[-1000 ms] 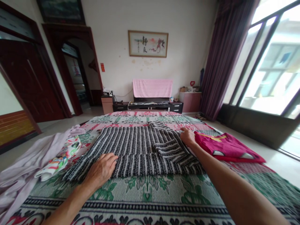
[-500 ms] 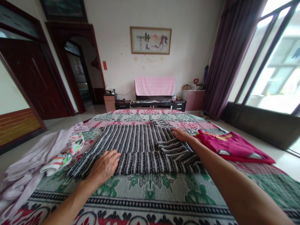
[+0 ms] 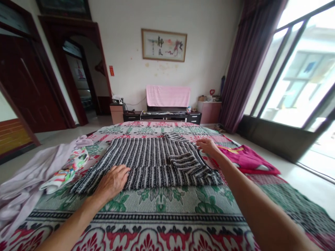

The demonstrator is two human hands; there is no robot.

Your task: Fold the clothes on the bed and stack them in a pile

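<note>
A black-and-white striped garment [image 3: 146, 160] lies spread on the patterned bed cover [image 3: 167, 205], its right sleeve folded in over the body. My left hand [image 3: 112, 181] rests flat on the garment's near left edge, fingers stretched out. My right hand [image 3: 208, 145] reaches to the far right edge of the garment beside the folded sleeve, fingers lying low on the cloth and holding nothing I can see.
A folded magenta garment [image 3: 246, 158] lies right of the striped one. A colourful printed cloth [image 3: 69, 169] and a pale lilac garment [image 3: 28, 177] lie at the left. Beyond the bed stand a low TV cabinet [image 3: 163, 116], a doorway and large windows.
My right hand slid in over the folded sleeve, then moved back out to the garment's far right edge. My left hand stayed in place. The view shifted slightly.
</note>
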